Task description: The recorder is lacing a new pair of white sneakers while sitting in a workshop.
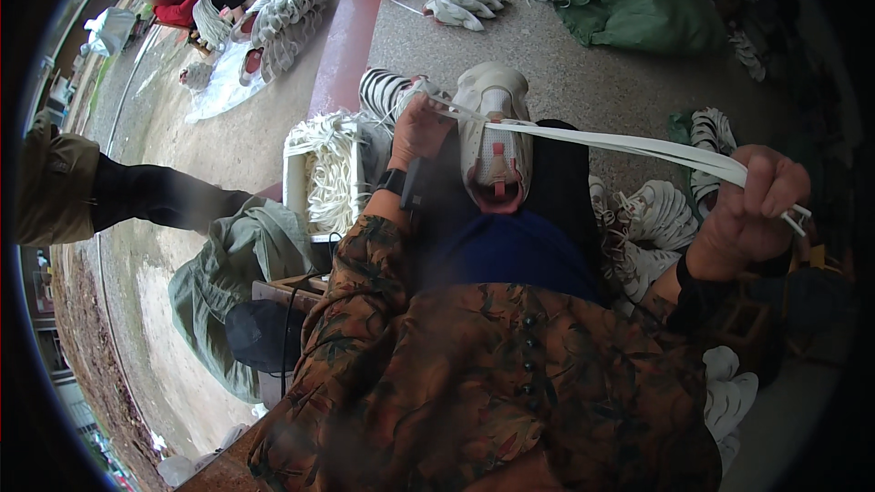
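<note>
A white and beige sneaker (493, 89) with pink-red heel trim rests on my lap, its heel toward me. A white shoelace (629, 143) runs from the sneaker's lacing out to the right, pulled taut in several strands. My right hand (752, 205) is closed around those strands, and their tips stick out past the fingers. My left hand (424, 134) is closed at the sneaker's left side, with a short stretch of lace leading from its fingers to the shoe. Beneath the sneaker lies blue cloth (515, 253) over my lap.
A white box of loose laces (328, 173) stands left of my left arm. More sneakers (652, 219) are piled at my right, with others (465, 6) on the floor ahead. A green sack (638, 2) lies at the far right. Someone's dark-clad leg (169, 193) reaches in from the left.
</note>
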Action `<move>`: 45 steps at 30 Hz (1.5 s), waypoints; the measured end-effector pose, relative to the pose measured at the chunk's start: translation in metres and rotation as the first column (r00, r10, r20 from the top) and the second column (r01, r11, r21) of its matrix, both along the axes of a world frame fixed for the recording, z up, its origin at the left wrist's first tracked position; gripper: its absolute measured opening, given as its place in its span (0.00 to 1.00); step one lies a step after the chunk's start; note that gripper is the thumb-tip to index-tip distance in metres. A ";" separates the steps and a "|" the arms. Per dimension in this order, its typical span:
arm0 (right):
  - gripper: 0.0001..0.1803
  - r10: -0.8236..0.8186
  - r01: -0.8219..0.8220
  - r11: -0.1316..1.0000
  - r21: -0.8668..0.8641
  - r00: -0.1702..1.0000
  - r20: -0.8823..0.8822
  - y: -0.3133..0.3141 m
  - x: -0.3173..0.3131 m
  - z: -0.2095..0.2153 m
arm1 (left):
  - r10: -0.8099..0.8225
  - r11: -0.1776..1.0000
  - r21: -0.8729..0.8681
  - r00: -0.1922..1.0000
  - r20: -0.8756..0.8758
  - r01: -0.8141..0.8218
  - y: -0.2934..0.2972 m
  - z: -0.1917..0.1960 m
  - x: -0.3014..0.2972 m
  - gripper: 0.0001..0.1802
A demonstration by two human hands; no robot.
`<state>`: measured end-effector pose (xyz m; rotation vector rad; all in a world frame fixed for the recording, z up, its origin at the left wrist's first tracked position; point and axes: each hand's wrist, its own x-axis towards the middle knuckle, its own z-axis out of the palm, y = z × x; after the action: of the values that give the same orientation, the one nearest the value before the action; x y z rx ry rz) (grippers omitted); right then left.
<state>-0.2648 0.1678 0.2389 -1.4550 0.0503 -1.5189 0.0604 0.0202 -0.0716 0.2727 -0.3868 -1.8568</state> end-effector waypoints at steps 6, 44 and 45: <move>0.11 -0.063 0.067 0.997 0.044 0.994 -0.085 -0.013 0.024 0.023 | 0.141 0.976 0.092 0.894 0.424 -0.198 0.010 0.041 0.006 0.09; 0.12 0.305 0.086 0.566 0.820 0.902 -0.305 -0.159 0.043 -0.229 | 0.460 0.558 -0.706 0.546 0.701 0.437 0.067 0.043 -0.075 0.16; 0.12 0.339 0.048 0.573 0.818 0.895 -0.290 -0.161 0.045 -0.226 | 0.498 0.530 -0.726 0.533 0.684 0.438 0.067 0.044 -0.074 0.16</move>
<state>-0.2195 0.0065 0.0131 -0.9342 0.7816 -0.7885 -0.0137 0.0873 -0.0279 0.4841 -1.9615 -1.0817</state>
